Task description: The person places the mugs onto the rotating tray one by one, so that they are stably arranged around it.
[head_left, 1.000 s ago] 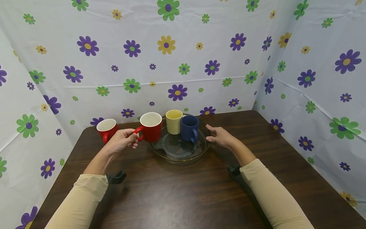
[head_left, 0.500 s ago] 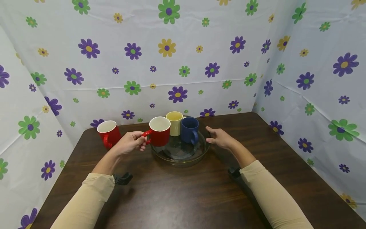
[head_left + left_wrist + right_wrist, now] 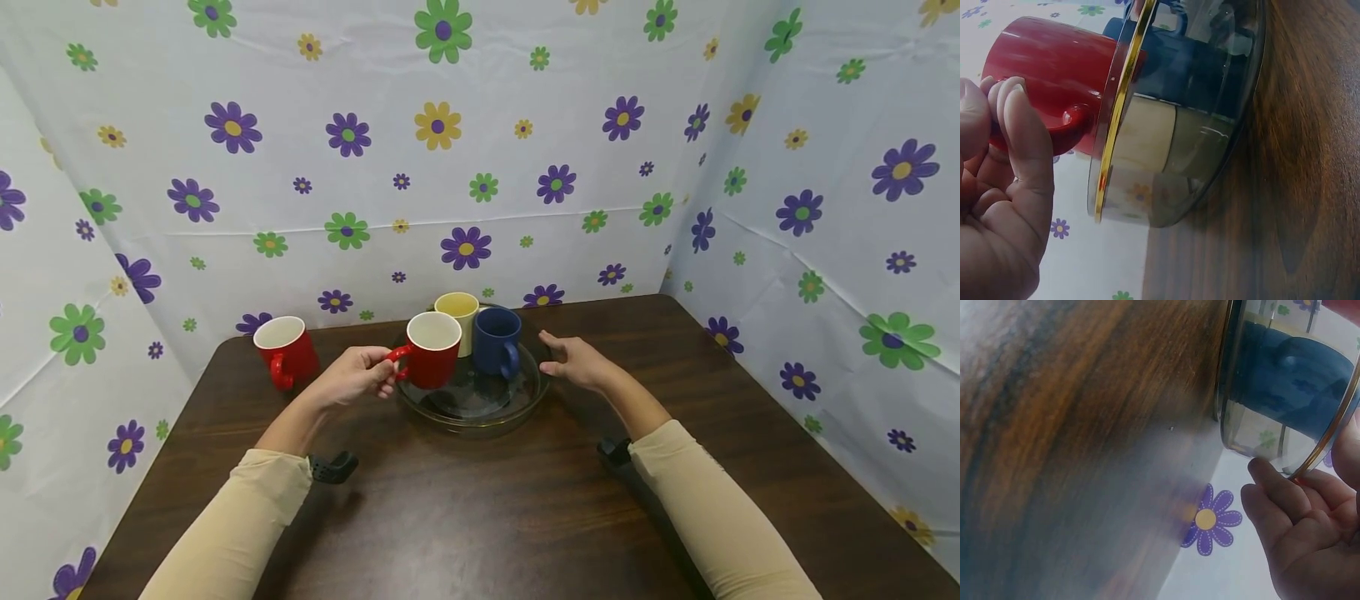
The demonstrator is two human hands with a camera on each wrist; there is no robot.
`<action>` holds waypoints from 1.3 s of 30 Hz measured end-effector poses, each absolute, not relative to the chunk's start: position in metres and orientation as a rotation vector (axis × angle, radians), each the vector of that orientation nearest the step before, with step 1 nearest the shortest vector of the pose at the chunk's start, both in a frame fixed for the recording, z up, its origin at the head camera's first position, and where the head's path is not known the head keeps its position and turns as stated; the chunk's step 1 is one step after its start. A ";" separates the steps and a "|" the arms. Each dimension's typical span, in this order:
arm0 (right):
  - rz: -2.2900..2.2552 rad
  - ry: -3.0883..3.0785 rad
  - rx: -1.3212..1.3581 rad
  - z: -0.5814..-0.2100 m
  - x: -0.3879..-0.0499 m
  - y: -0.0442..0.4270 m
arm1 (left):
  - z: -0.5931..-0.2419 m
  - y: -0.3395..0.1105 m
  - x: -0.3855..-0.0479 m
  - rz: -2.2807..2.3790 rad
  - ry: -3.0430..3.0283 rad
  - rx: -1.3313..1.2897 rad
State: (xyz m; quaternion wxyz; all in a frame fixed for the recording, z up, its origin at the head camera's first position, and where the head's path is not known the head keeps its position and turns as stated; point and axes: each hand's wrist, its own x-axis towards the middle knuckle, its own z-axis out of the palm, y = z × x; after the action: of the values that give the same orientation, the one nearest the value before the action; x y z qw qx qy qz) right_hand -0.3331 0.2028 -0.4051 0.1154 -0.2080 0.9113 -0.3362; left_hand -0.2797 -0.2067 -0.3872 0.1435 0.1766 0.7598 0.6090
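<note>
Red mug [image 3: 433,353] farther rightward, in hand [image 3: 356,377]

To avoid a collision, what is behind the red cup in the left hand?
A yellow cup, in the glass bowl. Its opening shows; the red cup hides much of its side.

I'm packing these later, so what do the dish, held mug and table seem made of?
Dish: probably glass, smooth and see-through; the blue mug shows through its wall.
Held mug: likely glazed ceramic, given its shiny red side.
Table: wood or wood-look laminate; dark streaky grain, soft sheen.
</note>
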 end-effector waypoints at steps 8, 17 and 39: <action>-0.981 2.678 -0.633 -0.407 -0.334 0.204 | -0.391 -0.200 -0.282 1.731 2.166 0.539; -0.999 2.667 -0.625 -0.406 -0.333 0.203 | -0.395 -0.192 -0.282 1.708 2.136 0.519; -1.002 2.666 -0.575 -0.405 -0.334 0.202 | -0.384 -0.174 -0.286 1.598 2.195 0.519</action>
State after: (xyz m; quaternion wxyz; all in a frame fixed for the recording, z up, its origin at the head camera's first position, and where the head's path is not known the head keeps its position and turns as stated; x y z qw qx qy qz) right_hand -0.3343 0.2021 -0.4054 0.1177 -0.1965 0.9112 -0.3425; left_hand -0.2864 -0.1737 -0.3843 0.1874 0.1844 0.7801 0.5678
